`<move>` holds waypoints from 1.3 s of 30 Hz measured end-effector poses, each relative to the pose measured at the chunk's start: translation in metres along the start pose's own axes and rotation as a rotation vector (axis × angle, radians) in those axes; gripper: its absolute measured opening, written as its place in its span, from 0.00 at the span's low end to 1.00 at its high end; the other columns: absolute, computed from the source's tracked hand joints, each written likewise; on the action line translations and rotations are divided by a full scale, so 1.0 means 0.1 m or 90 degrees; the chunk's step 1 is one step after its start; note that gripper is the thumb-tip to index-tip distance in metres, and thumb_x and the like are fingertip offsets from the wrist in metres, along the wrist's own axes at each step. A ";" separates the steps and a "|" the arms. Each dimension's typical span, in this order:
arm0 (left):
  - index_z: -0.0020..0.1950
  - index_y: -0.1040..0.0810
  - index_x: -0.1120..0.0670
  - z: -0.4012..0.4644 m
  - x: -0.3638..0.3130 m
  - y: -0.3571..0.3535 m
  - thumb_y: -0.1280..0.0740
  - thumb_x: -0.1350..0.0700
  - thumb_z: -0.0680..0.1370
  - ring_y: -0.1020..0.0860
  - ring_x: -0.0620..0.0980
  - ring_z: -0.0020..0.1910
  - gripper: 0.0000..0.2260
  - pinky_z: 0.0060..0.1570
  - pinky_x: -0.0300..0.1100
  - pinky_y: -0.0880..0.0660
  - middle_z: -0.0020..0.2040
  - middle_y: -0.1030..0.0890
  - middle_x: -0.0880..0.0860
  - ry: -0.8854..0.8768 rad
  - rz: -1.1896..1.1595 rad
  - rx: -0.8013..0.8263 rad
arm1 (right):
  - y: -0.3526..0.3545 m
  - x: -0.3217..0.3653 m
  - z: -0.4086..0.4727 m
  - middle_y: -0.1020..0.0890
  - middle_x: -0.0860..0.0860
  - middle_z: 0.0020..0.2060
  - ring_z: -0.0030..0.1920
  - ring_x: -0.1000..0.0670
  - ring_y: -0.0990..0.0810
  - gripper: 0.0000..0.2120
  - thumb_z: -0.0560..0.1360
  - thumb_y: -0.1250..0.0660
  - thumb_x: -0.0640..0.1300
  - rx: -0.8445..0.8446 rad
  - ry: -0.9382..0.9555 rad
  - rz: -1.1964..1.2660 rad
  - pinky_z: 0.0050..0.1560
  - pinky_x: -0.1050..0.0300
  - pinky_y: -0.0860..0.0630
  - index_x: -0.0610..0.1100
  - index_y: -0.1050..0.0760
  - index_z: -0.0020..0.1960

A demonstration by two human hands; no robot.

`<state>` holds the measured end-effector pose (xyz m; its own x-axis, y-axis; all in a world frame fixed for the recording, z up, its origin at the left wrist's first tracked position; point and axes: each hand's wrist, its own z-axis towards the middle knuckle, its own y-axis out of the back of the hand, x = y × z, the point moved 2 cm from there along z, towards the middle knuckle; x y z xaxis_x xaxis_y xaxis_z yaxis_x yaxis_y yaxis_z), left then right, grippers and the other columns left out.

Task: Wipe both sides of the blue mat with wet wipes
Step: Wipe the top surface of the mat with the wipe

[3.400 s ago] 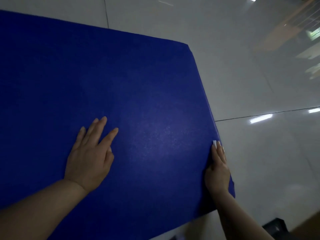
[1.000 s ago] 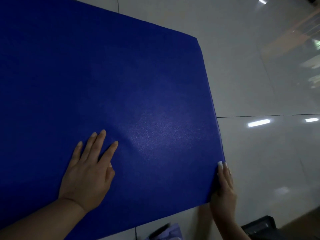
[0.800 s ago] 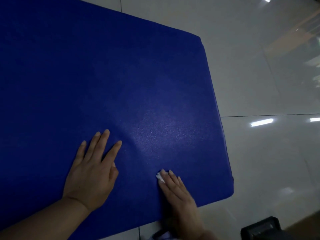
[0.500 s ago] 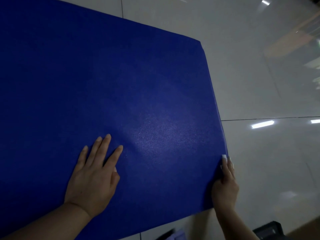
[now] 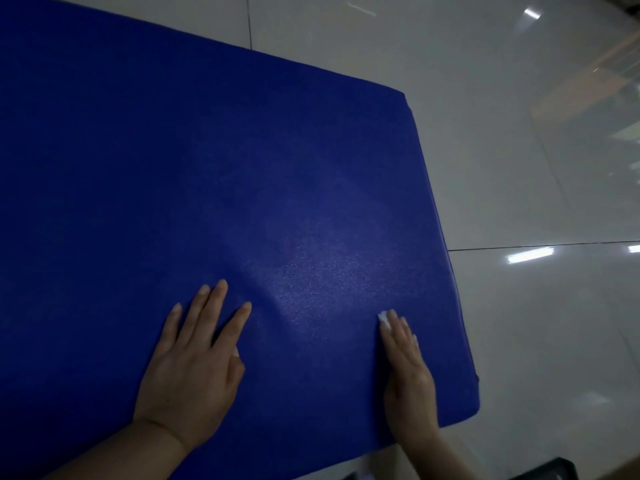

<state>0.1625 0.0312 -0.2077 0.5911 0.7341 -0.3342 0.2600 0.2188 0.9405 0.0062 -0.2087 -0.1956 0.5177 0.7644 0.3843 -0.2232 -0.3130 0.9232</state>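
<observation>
A large blue mat (image 5: 214,174) lies flat on the pale tiled floor and fills most of the view. My left hand (image 5: 194,362) rests flat on its near part, fingers straight and spread. My right hand (image 5: 407,368) lies flat on the mat near its right edge, fingers straight, pressing a white wet wipe (image 5: 383,318) against the surface. Only a small white corner of the wipe shows past the fingertips; the rest is hidden under the hand. A damp sheen shows on the mat between my two hands.
Glossy white floor tiles (image 5: 540,323) with a dark grout line lie to the right of the mat. A dark object (image 5: 540,471) peeks in at the bottom right corner. The mat's right edge runs diagonally from the far corner to the near corner.
My right hand has swept with the wipe from the mat's right edge inward onto its top surface. My left hand has stayed pressed flat in place.
</observation>
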 end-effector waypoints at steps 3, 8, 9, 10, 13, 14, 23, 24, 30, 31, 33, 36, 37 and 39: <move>0.71 0.30 0.55 0.00 0.00 0.00 0.49 0.52 0.77 0.41 0.57 0.74 0.23 0.74 0.51 0.54 0.76 0.39 0.60 -0.003 0.001 -0.002 | 0.12 -0.26 0.16 0.36 0.55 0.72 0.73 0.51 0.38 0.40 0.70 0.43 0.20 -0.043 -0.043 -0.013 0.69 0.42 0.37 0.50 0.38 0.74; 0.71 0.29 0.55 -0.01 0.00 0.00 0.48 0.52 0.77 0.41 0.56 0.74 0.23 0.74 0.52 0.54 0.76 0.39 0.60 0.000 0.000 0.000 | 0.30 -0.34 0.47 0.34 0.52 0.72 0.73 0.50 0.38 0.31 0.75 0.47 0.24 -0.107 -0.255 0.051 0.73 0.50 0.42 0.50 0.35 0.72; 0.71 0.29 0.55 -0.01 0.00 0.00 0.48 0.52 0.77 0.41 0.56 0.74 0.24 0.74 0.52 0.54 0.76 0.38 0.60 0.000 -0.002 0.003 | 0.21 -0.13 0.45 0.34 0.52 0.72 0.73 0.51 0.39 0.31 0.75 0.47 0.24 -0.085 -0.182 0.074 0.73 0.49 0.42 0.49 0.35 0.72; 0.71 0.29 0.55 -0.01 0.00 0.00 0.48 0.52 0.77 0.41 0.57 0.74 0.24 0.74 0.52 0.54 0.76 0.38 0.60 0.000 -0.003 0.006 | 0.08 0.05 0.38 0.34 0.53 0.72 0.74 0.52 0.39 0.31 0.75 0.47 0.25 -0.041 -0.084 0.079 0.74 0.51 0.42 0.49 0.35 0.72; 0.71 0.30 0.55 -0.01 0.00 0.00 0.48 0.53 0.76 0.41 0.57 0.74 0.24 0.73 0.52 0.54 0.76 0.38 0.60 -0.003 -0.005 0.003 | -0.09 0.13 0.22 0.35 0.53 0.73 0.74 0.54 0.41 0.36 0.72 0.46 0.25 0.047 0.128 0.014 0.74 0.53 0.42 0.51 0.40 0.74; 0.71 0.30 0.55 -0.01 -0.01 0.00 0.48 0.53 0.76 0.41 0.57 0.74 0.24 0.73 0.52 0.53 0.76 0.38 0.60 -0.004 -0.005 0.001 | -0.01 -0.01 0.31 0.36 0.53 0.73 0.74 0.52 0.41 0.37 0.72 0.46 0.23 0.014 0.100 0.010 0.72 0.48 0.39 0.53 0.40 0.74; 0.71 0.30 0.55 0.00 -0.01 0.01 0.48 0.52 0.77 0.41 0.57 0.74 0.23 0.73 0.52 0.53 0.76 0.39 0.59 -0.006 -0.013 -0.003 | -0.09 0.24 -0.18 0.33 0.52 0.72 0.73 0.52 0.38 0.29 0.75 0.47 0.31 0.005 0.138 -0.005 0.73 0.55 0.43 0.48 0.38 0.74; 0.71 0.30 0.55 0.00 0.00 0.01 0.48 0.52 0.77 0.41 0.57 0.74 0.23 0.73 0.52 0.53 0.76 0.39 0.59 -0.006 -0.012 0.000 | -0.15 0.32 -0.30 0.32 0.52 0.71 0.73 0.52 0.37 0.28 0.74 0.47 0.33 0.043 0.216 -0.019 0.73 0.57 0.43 0.47 0.36 0.72; 0.70 0.29 0.55 -0.01 -0.01 0.01 0.49 0.52 0.77 0.41 0.56 0.74 0.24 0.73 0.51 0.53 0.76 0.38 0.59 0.000 -0.011 0.003 | 0.26 -0.55 -0.07 0.37 0.52 0.72 0.74 0.47 0.40 0.39 0.68 0.44 0.21 -0.088 -0.144 -0.051 0.70 0.37 0.38 0.49 0.40 0.74; 0.70 0.29 0.55 -0.01 -0.01 0.02 0.49 0.52 0.77 0.41 0.56 0.74 0.24 0.73 0.51 0.53 0.76 0.38 0.59 0.000 -0.012 0.002 | 0.28 -0.56 -0.08 0.37 0.52 0.72 0.74 0.47 0.40 0.43 0.66 0.43 0.19 -0.093 -0.183 -0.050 0.69 0.34 0.37 0.50 0.41 0.74; 0.70 0.29 0.55 0.00 -0.02 0.03 0.49 0.52 0.77 0.41 0.57 0.74 0.24 0.73 0.52 0.53 0.76 0.38 0.59 0.001 -0.011 0.000 | 0.17 -0.30 -0.17 0.40 0.55 0.74 0.75 0.54 0.44 0.43 0.69 0.42 0.20 -0.065 -0.099 -0.028 0.71 0.38 0.41 0.52 0.43 0.76; 0.71 0.29 0.55 0.00 -0.01 0.01 0.49 0.52 0.77 0.41 0.57 0.74 0.24 0.73 0.52 0.53 0.76 0.38 0.60 -0.002 -0.007 0.002 | -0.05 0.14 -0.51 0.43 0.58 0.76 0.75 0.55 0.46 0.33 0.73 0.40 0.42 0.038 0.158 -0.038 0.73 0.55 0.44 0.49 0.44 0.76; 0.71 0.30 0.55 0.00 -0.01 0.01 0.48 0.52 0.77 0.41 0.57 0.74 0.24 0.73 0.52 0.53 0.76 0.38 0.60 -0.004 -0.007 0.002 | -0.04 0.13 -0.55 0.42 0.56 0.75 0.75 0.55 0.45 0.34 0.72 0.38 0.47 0.070 0.199 -0.042 0.72 0.57 0.44 0.49 0.44 0.76; 0.71 0.30 0.55 -0.01 -0.01 0.00 0.49 0.52 0.77 0.41 0.57 0.74 0.24 0.73 0.52 0.53 0.76 0.39 0.60 -0.005 -0.007 0.004 | 0.07 -0.17 -0.49 0.41 0.59 0.75 0.75 0.56 0.45 0.34 0.72 0.37 0.49 0.053 0.129 -0.019 0.73 0.58 0.47 0.53 0.44 0.76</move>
<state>0.1617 0.0310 -0.2072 0.5942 0.7266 -0.3449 0.2708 0.2231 0.9364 -0.0443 -0.1962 -0.1960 0.3448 0.8688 0.3554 -0.1370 -0.3280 0.9347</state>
